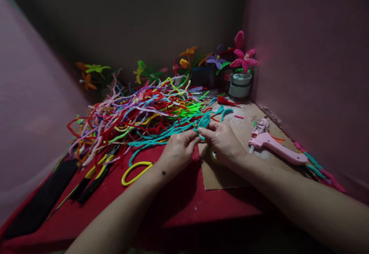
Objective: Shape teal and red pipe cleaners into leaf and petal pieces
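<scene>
Between my two hands is a teal pipe-cleaner petal (204,121), its looped, fuzzy body pointing up and away from me. My left hand (181,145) pinches its lower end with thumb and forefinger. From the other side, my right hand (226,141) is closed on the same petal near its base. The fingertips of both hands almost meet, and they hide the lower end. Loose teal pipe cleaners (161,135) lie just beyond my left hand. More teal petals (226,113) rest on the cardboard (220,175) past my right hand.
A big heap of coloured pipe cleaners (129,109) covers the left and middle. Yellow-handled pliers (99,175), a black case (43,200) and a yellow handle loop (123,177) lie left. A pink glue gun (278,148) is right. A pink flower (244,59) stands in a jar (240,86) behind.
</scene>
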A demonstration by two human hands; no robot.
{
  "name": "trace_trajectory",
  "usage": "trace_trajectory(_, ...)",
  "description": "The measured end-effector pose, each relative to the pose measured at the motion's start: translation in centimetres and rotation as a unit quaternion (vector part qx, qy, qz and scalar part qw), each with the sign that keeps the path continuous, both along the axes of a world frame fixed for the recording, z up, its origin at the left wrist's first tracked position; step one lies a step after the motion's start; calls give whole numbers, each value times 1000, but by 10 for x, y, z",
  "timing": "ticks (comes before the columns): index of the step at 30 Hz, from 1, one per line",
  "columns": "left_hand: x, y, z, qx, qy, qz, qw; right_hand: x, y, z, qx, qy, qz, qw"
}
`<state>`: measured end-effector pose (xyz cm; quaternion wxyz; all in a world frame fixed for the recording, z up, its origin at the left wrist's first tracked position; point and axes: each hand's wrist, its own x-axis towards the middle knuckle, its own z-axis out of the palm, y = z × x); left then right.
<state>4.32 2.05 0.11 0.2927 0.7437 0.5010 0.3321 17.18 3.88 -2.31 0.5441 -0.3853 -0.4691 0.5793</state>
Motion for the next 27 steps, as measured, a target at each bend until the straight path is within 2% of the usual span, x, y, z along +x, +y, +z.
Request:
trace_trajectory(4, -4, 4, 2, -119, -30, -37, 992, 1, 0, 4, 1, -16, -9, 1000)
trace_trajectory(6, -6, 7, 1, -98, -16, -30, 995, 2, 1, 5, -10, -5, -14, 1000)
trace_trajectory(10, -8, 9, -4, 10, -48, 22, 999, 4, 3, 5, -19, 10, -3, 1000)
trace_trajectory(15, -6, 7, -3, 2, -105, 65, 992, 3, 1, 7, -14, -21, 20, 999)
trace_trajectory(21, -6, 7, 2, -3, -69, 87, 994, 1, -1, 11, -11, -53, 0, 999)
trace_trajectory(24, -4, 5, -1, 70, -13, 108, 992, 0, -3, 13, -3, -42, 10, 999)
trace_trajectory(26, -2, 3, -6, 175, 55, 113, 977, -1, -5, 12, 14, -38, 3, 999)
trace_trajectory(27, -1, 1, -8, 237, 103, 108, 960, -2, -5, 11, 22, -36, -7, 999)
